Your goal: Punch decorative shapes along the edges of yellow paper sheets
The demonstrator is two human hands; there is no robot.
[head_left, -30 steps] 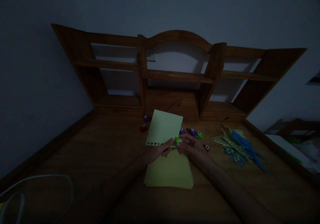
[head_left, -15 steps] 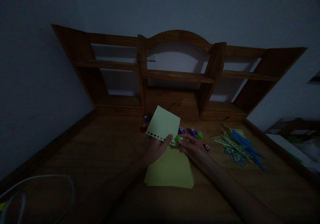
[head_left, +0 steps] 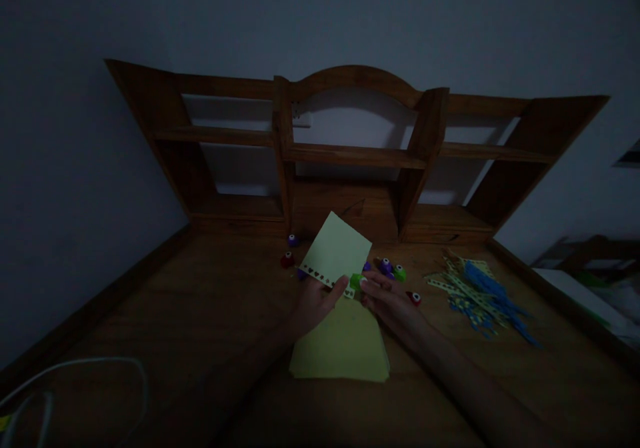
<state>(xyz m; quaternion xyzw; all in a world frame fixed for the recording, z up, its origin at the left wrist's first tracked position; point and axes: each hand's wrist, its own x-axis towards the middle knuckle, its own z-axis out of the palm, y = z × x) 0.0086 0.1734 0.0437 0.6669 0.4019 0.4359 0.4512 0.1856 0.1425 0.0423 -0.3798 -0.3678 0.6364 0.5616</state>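
My left hand (head_left: 314, 303) pinches the lower edge of a pale green paper sheet (head_left: 337, 251), held tilted above the desk. A row of small heart-shaped holes runs along that edge. My right hand (head_left: 392, 299) grips a small green punch (head_left: 356, 281) clamped at the right end of the same edge. Under both hands lies a stack of yellow-green paper (head_left: 341, 343) flat on the wooden desk (head_left: 200, 315).
Several small punches, purple (head_left: 293, 240), red (head_left: 287, 259) and green (head_left: 399, 273), lie scattered behind the hands. A heap of blue and yellow paper strips (head_left: 475, 291) lies at the right. A wooden shelf unit (head_left: 350, 155) stands at the back. A white cable (head_left: 75, 381) loops at lower left.
The sheet has rotated counterclockwise in my left hand, so its punched edge now slopes down to the right. My right hand stays on the green punch at that edge.
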